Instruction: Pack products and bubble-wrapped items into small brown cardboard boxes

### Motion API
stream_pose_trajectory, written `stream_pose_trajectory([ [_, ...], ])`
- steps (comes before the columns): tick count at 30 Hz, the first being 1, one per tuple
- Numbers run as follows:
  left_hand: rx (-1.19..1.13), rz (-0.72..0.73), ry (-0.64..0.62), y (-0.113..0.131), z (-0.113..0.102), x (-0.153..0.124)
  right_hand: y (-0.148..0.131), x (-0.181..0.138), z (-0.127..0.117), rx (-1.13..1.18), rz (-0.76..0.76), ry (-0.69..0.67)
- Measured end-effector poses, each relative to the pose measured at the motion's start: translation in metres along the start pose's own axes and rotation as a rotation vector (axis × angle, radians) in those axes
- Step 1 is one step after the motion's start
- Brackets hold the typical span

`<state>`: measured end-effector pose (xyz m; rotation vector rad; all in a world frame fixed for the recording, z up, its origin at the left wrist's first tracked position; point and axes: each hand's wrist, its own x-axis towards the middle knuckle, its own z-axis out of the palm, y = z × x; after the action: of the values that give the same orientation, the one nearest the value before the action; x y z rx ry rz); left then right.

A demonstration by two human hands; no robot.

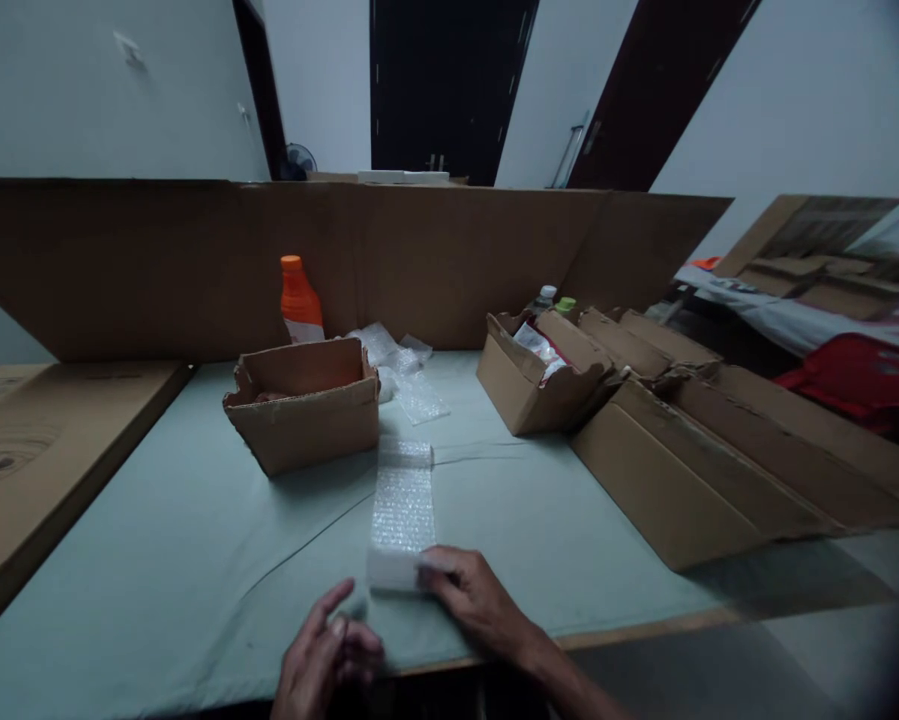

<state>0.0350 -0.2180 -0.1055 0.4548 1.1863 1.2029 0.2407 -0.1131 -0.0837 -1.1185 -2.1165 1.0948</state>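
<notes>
A strip of bubble wrap (402, 505) lies lengthwise on the cloth-covered table, its near end thicker and whitish, as if folded or rolled around something I cannot make out. My right hand (464, 595) grips the near right corner of that strip between thumb and fingers. Just left of the strip's near end, my left hand (329, 650) is held over the table edge, fingers apart and partly curled, with nothing in it. Beyond the strip stands an open cardboard box (314, 425); its contents are mostly hidden. Loose bubble wrap pieces (419, 395) lie beside this box.
An orange bottle (299, 300) stands behind the left box. To the right are a small box (516, 390) holding bottles and packets, and larger cardboard boxes (689, 480). A flat carton (66, 450) lies at left; a cardboard screen (434, 265) lines the back.
</notes>
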Motion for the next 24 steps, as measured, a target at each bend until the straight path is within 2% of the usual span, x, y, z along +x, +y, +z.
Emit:
stream_pose_trajectory([
  [2, 0.227, 0.309, 0.201, 0.003, -0.001, -0.006, 0.003, 0.006, 0.003, 0.015, 0.087, 0.038],
  [3, 0.368, 0.451, 0.238, 0.003, 0.001, -0.006, 0.006, 0.007, 0.005, -0.012, 0.108, 0.049],
  [4, 0.526, 0.585, 0.220, 0.002, 0.004, -0.003, 0.008, 0.008, 0.007, -0.057, 0.115, 0.063],
  [6, 0.858, 0.803, 0.089, -0.003, 0.011, 0.008, 0.014, 0.008, 0.008, -0.173, 0.093, 0.108],
  [8, 1.124, 0.929, -0.037, -0.009, 0.016, 0.025, 0.018, 0.003, 0.005, -0.287, 0.040, 0.188],
  [10, 1.272, 0.978, -0.078, -0.014, 0.016, 0.041, 0.020, -0.006, -0.001, -0.381, -0.020, 0.284],
  [12, 1.327, 1.017, -0.091, -0.018, 0.014, 0.052, 0.017, -0.016, -0.007, -0.450, -0.090, 0.301],
  [15, 1.319, 1.076, -0.094, -0.020, 0.011, 0.059, 0.011, -0.024, -0.007, -0.488, -0.208, 0.143],
  [17, 1.276, 1.095, -0.097, -0.017, 0.010, 0.060, 0.008, -0.023, -0.002, -0.473, -0.228, 0.057],
  [20, 1.184, 1.009, -0.145, -0.008, 0.010, 0.055, 0.007, -0.018, 0.004, -0.374, -0.156, 0.054],
  [24, 1.092, 0.834, -0.194, 0.002, 0.010, 0.045, 0.006, -0.021, 0.000, -0.230, -0.097, 0.007],
])
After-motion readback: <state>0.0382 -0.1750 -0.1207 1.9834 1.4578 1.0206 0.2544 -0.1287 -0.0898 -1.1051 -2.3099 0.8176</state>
